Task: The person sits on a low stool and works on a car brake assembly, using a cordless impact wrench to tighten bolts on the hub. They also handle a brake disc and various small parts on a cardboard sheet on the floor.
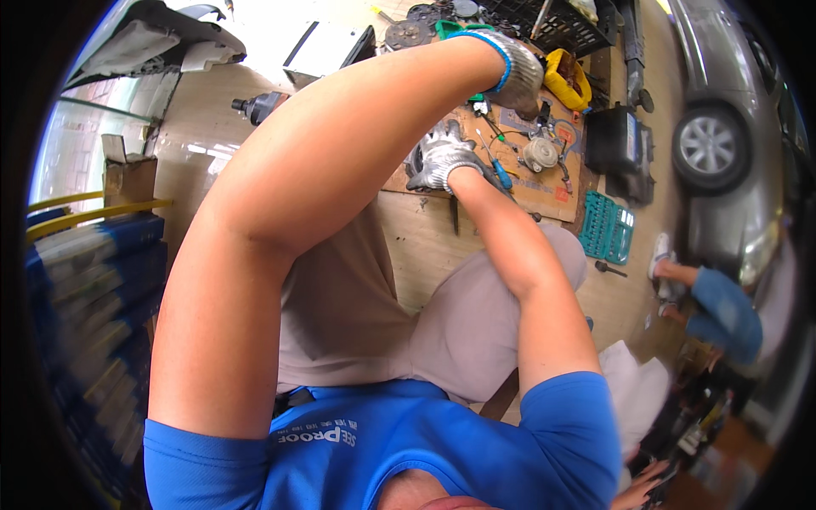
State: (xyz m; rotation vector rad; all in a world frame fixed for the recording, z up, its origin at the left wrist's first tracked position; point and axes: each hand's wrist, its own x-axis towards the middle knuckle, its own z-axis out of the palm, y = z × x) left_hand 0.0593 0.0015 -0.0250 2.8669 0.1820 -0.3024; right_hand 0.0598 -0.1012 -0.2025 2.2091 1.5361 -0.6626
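My left arm reaches across to the right, and my left hand (520, 81), in a grey-white work glove with a blue cuff, hangs over the cardboard (548, 197). Its fingers look bent together; anything inside them is hidden. Nearer to me, my right hand (444, 155), also gloved, curls round a dark part at the board's left edge that I cannot make out. Just right of it lies a blue-handled screwdriver (501, 174). A round metal part (540, 154) with wires sits farther right on the cardboard. The yellow container (567, 81) stands beside my left hand.
A green socket-set case (606, 228) lies open at right, with a dark tool (610, 269) by it. A black box (614, 140) and black crate (552, 25) border the work area. A power tool (259, 108) lies left. A car (731, 144) and another person (722, 310) are at right.
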